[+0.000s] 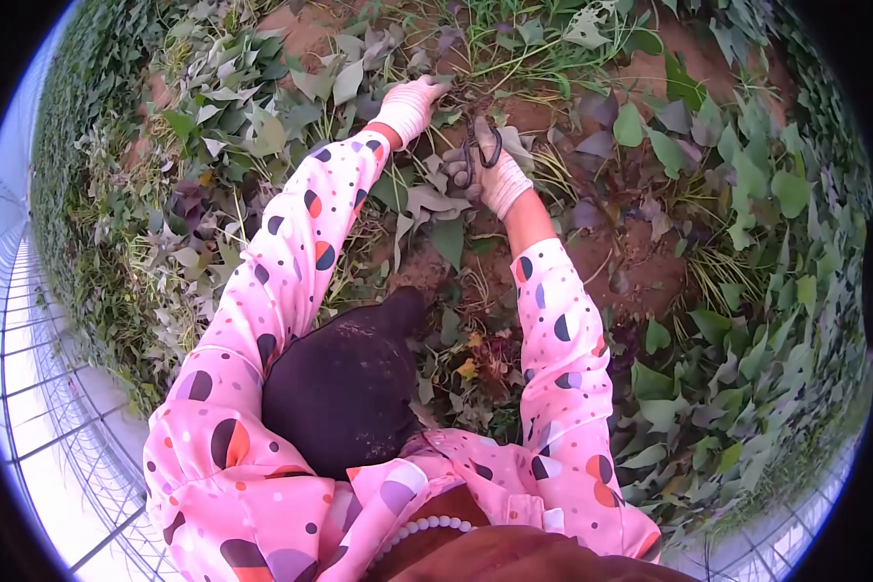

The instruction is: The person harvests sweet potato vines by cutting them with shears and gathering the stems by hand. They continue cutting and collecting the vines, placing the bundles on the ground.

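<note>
My left hand [412,105], in a pale glove, reaches into the leafy vines [347,82] with its fingers closed together at the stems; the exact spot they pinch is partly hidden. Just to its right, my right hand [495,173], gloved with dark, soiled fingers, grips a pair of scissors [495,145] by their black looped handles. The blades point away from me, among stems and soil, and are hard to make out. Drooping grey-green leaves [432,206] hang below and between the two hands.
Brown soil [645,272] shows between the plants. Thick green vines [747,194] spread along the right, with more foliage [213,126] on the left. My dark-clothed knee [344,378] is below my arms. A grid-like frame with pale sheeting [44,427] borders the lower left.
</note>
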Demonstrator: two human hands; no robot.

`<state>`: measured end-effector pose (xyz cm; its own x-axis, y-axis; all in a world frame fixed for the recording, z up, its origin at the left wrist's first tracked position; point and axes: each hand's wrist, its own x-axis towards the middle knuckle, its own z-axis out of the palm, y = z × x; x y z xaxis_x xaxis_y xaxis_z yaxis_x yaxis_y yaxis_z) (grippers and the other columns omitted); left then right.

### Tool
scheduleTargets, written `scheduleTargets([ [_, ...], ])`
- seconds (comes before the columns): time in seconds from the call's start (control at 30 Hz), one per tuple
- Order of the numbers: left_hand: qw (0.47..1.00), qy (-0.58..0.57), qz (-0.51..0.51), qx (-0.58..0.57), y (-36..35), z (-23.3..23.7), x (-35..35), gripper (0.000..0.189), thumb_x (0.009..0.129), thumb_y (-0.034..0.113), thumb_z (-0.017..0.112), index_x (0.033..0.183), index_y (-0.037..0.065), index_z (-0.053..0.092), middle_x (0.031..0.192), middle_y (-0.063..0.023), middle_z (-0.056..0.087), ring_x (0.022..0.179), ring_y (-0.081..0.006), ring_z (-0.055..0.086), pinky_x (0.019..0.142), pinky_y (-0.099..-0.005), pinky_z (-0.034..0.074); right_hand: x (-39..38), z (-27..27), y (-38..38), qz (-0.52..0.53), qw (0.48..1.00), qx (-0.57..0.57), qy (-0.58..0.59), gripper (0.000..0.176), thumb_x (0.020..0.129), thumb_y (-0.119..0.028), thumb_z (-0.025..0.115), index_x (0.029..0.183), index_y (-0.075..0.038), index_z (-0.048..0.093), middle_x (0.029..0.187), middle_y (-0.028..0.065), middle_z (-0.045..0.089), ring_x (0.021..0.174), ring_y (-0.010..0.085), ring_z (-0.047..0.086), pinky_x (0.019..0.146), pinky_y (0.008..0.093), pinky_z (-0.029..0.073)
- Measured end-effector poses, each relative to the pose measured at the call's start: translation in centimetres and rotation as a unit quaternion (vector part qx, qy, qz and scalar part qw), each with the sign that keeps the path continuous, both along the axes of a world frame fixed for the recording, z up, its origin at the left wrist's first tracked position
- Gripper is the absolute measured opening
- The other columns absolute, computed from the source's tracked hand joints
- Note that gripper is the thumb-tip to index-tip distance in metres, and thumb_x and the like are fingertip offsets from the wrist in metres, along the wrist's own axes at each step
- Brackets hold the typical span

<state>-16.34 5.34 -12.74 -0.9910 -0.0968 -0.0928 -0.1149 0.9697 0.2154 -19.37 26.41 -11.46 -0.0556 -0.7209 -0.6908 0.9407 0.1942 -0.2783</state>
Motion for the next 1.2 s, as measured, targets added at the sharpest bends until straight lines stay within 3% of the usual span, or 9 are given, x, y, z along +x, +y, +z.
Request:
scheduleTargets([
  [0.27, 0.997, -0.063, 0.040, -0.030, 2.3, 2.1, 1.2, 0.024, 0.077, 0.017, 0.067, 0.101, 0.012, 0.067, 0.106, -0.0149, 0.059, 0.094, -0.0331, 0.062, 0.080, -0.0430, 0.050, 0.4, -1.4, -0.8, -0.050, 0.981, 0.124, 0.137, 0.057, 0.083, -0.062, 0.059, 0.080, -0.005, 0.059, 0.057, 0.0001, 0.054, 0.039, 0.0092, 0.043, 0.034, 0.0227, 0.029],
  [0.43, 0.984, 0.098, 0.119, 0.084, 2.2, 3.4, 7.1, 0.023, 0.075, 0.012, 0.066, 0.098, 0.011, 0.061, 0.096, -0.0136, 0.058, 0.084, -0.0346, 0.062, 0.073, -0.0418, 0.051, 4.8, -1.7, 2.1, -0.096, 0.955, 0.132, 0.246, 0.046, 0.088, -0.051, 0.059, 0.075, -0.007, 0.059, 0.054, 0.0027, 0.054, 0.040, 0.0104, 0.044, 0.038, 0.0246, 0.034],
  [0.63, 0.862, 0.340, 0.353, 0.130, -9.9, 1.1, 11.9, 0.026, 0.095, 0.011, 0.051, 0.117, -0.001, 0.053, 0.104, -0.0107, 0.062, 0.088, -0.0199, 0.059, 0.084, -0.0275, 0.045, 7.6, -1.4, 4.9, -0.039, 0.973, 0.110, 0.197, 0.058, 0.091, -0.060, 0.047, 0.084, -0.005, 0.063, 0.059, 0.0022, 0.060, 0.043, 0.0118, 0.054, 0.041, 0.0233, 0.039],
  [0.7, 0.760, 0.410, 0.469, 0.188, -11.4, 4.5, 11.8, 0.026, 0.091, 0.012, 0.058, 0.110, -0.005, 0.055, 0.100, -0.0119, 0.065, 0.082, -0.0209, 0.058, 0.078, -0.0300, 0.045, 7.9, -1.1, 4.6, -0.033, 0.984, 0.056, 0.165, 0.067, 0.085, -0.070, 0.048, 0.087, -0.004, 0.063, 0.063, 0.0031, 0.062, 0.044, 0.0118, 0.057, 0.039, 0.0222, 0.036],
  [0.93, 0.650, 0.619, 0.365, 0.247, -10.4, 12.9, 11.7, 0.019, 0.095, 0.014, 0.055, 0.105, -0.002, 0.056, 0.098, -0.0107, 0.066, 0.088, -0.0186, 0.062, 0.082, -0.0301, 0.050, 5.4, -0.1, 2.2, 0.043, 0.991, 0.039, 0.124, 0.073, 0.084, -0.074, 0.043, 0.088, -0.004, 0.063, 0.062, 0.0038, 0.063, 0.046, 0.0108, 0.058, 0.037, 0.0205, 0.036],
  [1.03, 0.718, 0.599, 0.310, 0.170, -12.0, 14.6, 11.0, 0.019, 0.093, 0.008, 0.056, 0.108, -0.003, 0.056, 0.102, -0.0112, 0.066, 0.091, -0.0183, 0.062, 0.085, -0.0294, 0.051, 4.7, -0.6, 0.9, 0.042, 0.993, 0.045, 0.102, 0.075, 0.080, -0.077, 0.045, 0.087, -0.005, 0.062, 0.060, 0.0026, 0.060, 0.043, 0.0106, 0.054, 0.036, 0.0205, 0.034],
  [1.07, 0.694, 0.592, 0.204, 0.355, -13.1, 14.7, 11.0, 0.025, 0.090, 0.003, 0.058, 0.114, -0.004, 0.055, 0.107, -0.0123, 0.065, 0.094, -0.0183, 0.062, 0.086, -0.0285, 0.052, 4.4, -0.9, 0.5, 0.019, 0.994, 0.043, 0.100, 0.074, 0.080, -0.077, 0.045, 0.086, -0.005, 0.062, 0.059, 0.0020, 0.059, 0.043, 0.0102, 0.052, 0.036, 0.0206, 0.033],
  [1.1, 0.814, 0.538, 0.193, 0.103, -10.7, 15.5, 9.7, 0.015, 0.091, 0.013, 0.062, 0.102, 0.001, 0.063, 0.095, -0.0057, 0.068, 0.083, -0.0134, 0.061, 0.075, -0.0257, 0.050, 4.3, -1.2, 0.2, -0.004, 0.994, 0.043, 0.097, 0.074, 0.081, -0.077, 0.045, 0.086, -0.005, 0.062, 0.059, 0.0015, 0.058, 0.042, 0.0099, 0.050, 0.035, 0.0207, 0.033],
  [1.2, 0.987, 0.128, 0.090, 0.040, -9.3, 14.5, 8.6, 0.021, 0.084, 0.017, 0.066, 0.103, 0.008, 0.067, 0.090, -0.0093, 0.069, 0.082, -0.0233, 0.066, 0.073, -0.0311, 0.052, 2.7, -2.6, 0.4, -0.058, 0.996, 0.024, 0.065, 0.070, 0.082, -0.073, 0.047, 0.084, -0.005, 0.062, 0.058, 0.0011, 0.056, 0.041, 0.0094, 0.047, 0.035, 0.0205, 0.032],
])
